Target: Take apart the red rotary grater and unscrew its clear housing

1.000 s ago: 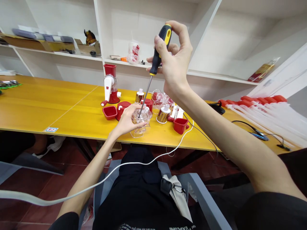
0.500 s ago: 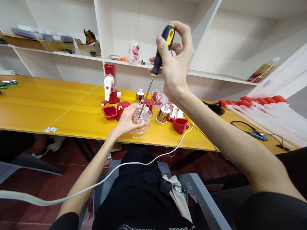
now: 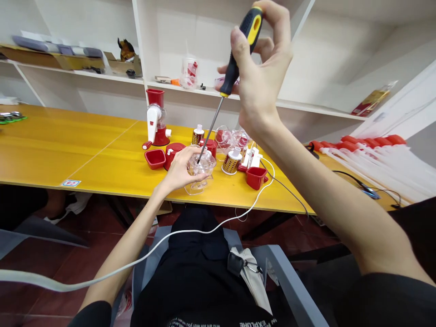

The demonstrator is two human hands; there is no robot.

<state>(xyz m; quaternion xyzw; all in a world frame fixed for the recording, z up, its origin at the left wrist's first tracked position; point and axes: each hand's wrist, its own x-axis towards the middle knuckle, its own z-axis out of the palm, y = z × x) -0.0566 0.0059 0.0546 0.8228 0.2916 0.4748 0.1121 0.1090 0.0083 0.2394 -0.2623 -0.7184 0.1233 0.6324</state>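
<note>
My left hand (image 3: 180,170) curls around a clear plastic housing (image 3: 195,187) near the table's front edge, thumb on the near side and fingers on the far side. My right hand (image 3: 264,75), raised high, grips the black and yellow handle of a screwdriver (image 3: 232,68). Its long metal shaft slants down to the left, and the tip is inside the top of the clear housing; what it touches there is too small to tell. Close behind stand a red part (image 3: 210,146) and a metal grater drum (image 3: 232,162) with a white hub.
An assembled red and white rotary grater (image 3: 155,119) stands behind on the left. A red hopper (image 3: 155,159) lies left of my hands, another red hopper (image 3: 256,177) to the right. A white cable (image 3: 207,233) crosses my lap onto the table (image 3: 102,150). Shelves (image 3: 293,105) rise behind.
My right hand has moved up and to the right with the screwdriver handle, while the tip stays in the clear housing. My left hand has hardly moved.
</note>
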